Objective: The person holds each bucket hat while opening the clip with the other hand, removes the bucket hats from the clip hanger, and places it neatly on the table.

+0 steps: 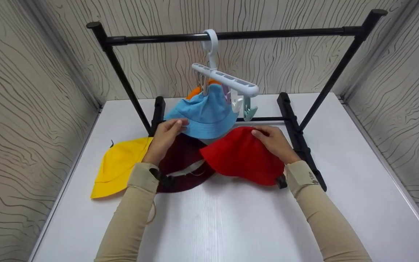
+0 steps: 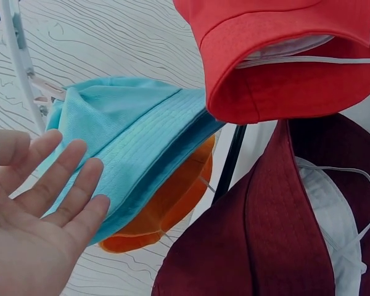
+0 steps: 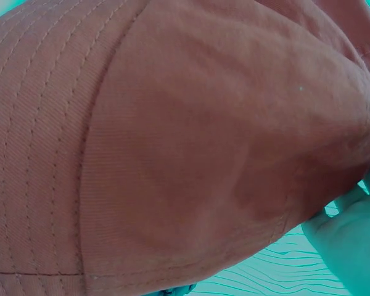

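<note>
My right hand (image 1: 275,142) grips the crown of a red bucket hat (image 1: 242,156), lifted above the table in front of the rack. In the right wrist view the same hat's fabric (image 3: 191,142) fills most of the picture, with part of the hand (image 3: 348,228) at its lower right. Beside the left edge of a light blue bucket hat (image 1: 209,112) is my left hand (image 1: 164,140), its fingers loosely extended and holding nothing. That blue hat hangs by clips from a white clip hanger (image 1: 227,78). Behind it shows an orange hat (image 2: 166,216).
Black rack (image 1: 286,34) posts stand on both sides, its top bar carrying the hanger. A white clip (image 1: 236,102) and a green clip (image 1: 249,109) dangle at the hanger's near end. A maroon hat (image 1: 178,154) and a yellow hat (image 1: 122,160) lie on the white table (image 1: 209,225).
</note>
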Available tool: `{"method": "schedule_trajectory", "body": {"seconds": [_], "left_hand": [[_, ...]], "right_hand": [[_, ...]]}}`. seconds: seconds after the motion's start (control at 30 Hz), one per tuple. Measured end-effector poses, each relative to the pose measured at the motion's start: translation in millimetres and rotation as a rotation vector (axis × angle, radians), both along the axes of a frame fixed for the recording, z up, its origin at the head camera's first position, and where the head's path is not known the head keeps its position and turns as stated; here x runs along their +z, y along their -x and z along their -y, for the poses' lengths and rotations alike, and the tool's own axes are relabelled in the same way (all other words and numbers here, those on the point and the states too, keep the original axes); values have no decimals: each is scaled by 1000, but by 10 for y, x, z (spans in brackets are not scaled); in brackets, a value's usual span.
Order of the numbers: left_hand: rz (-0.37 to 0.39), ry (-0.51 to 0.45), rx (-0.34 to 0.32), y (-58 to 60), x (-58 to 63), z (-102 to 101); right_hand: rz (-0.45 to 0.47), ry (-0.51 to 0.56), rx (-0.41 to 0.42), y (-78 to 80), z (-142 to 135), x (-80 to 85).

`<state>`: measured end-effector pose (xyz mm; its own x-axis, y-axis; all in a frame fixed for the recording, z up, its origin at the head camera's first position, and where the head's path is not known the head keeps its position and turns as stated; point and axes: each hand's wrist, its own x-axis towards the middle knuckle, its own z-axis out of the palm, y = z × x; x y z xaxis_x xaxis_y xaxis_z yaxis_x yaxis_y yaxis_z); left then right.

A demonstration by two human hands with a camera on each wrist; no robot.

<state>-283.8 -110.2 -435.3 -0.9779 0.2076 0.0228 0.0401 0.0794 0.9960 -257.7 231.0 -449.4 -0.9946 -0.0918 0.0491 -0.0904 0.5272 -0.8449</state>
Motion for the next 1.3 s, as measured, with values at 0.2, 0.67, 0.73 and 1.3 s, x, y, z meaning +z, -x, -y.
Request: {"method": "schedule_trajectory", "body": {"seconds": [0.2, 0.67, 0.73, 1.3], "left_hand": [[-10, -6, 10, -14, -31, 18], [-1, -27, 11, -53, -31, 60], [5, -23, 11, -57, -26, 70], [4, -28, 8, -75, -43, 104]], "right_hand": [[4, 14, 5, 9, 0, -5], [-49, -11, -47, 32, -1, -46], [-54, -10, -52, 35, -1, -51], [90, -31, -30, 7, -42, -89]]}}
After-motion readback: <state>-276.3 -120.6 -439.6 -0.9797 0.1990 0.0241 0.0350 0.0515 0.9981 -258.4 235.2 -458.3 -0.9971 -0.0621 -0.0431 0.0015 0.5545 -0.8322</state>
